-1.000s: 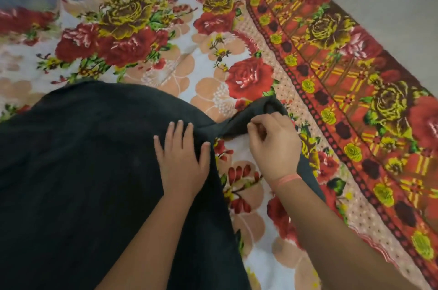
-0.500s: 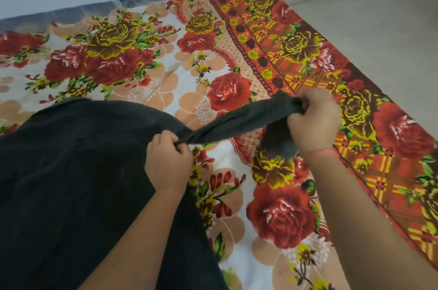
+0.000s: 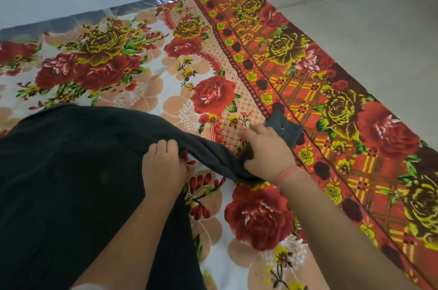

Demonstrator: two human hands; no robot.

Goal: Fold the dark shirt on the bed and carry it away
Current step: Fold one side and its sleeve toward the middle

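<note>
On the bed (image 3: 355, 90), left hand (image 3: 163, 166) pinches dark shirt (image 3: 71, 183) shoulder, right hand (image 3: 267, 152) grips sleeve (image 3: 213, 154); uneven pull risks skewed, bunched fold.

dark shirt (image 3: 71, 183) cut off left and bottom, sleeve partly under hands (image 3: 267, 154)

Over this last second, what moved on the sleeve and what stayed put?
The right hand drew the sleeve out to the right, lifted it, then laid it down, its cuff now flat on the bedspread. The left hand went from flat to gripping the dark shirt, whose body stayed spread.
</note>
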